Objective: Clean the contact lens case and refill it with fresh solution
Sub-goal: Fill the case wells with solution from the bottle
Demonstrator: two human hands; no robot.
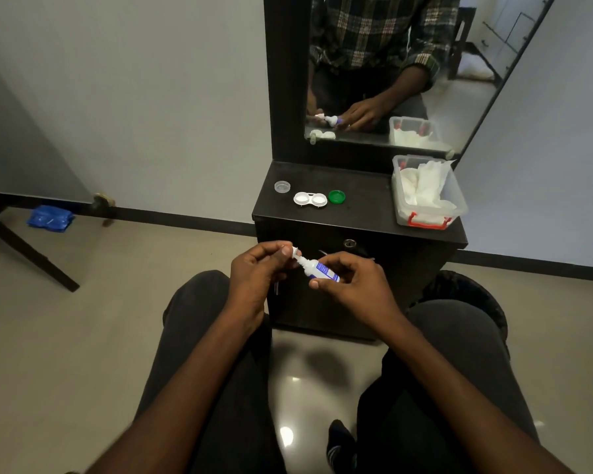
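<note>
The left hand [257,268] is raised in front of the cabinet, fingers curled, pinching the white cap [295,250] at the tip of the solution bottle [320,269]. The right hand [353,283] grips the tilted bottle's body. Behind them, the open lens case [310,199] lies on the cabinet top [360,196].

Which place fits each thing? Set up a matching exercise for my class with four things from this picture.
Things:
1. green cap
2. clear cap
3. bottle
4. tissues

Places:
A. in the plastic box
B. right of the lens case
C. held in the right hand
D. left of the lens case

Pairs: 1-B, 2-D, 3-C, 4-A
</note>
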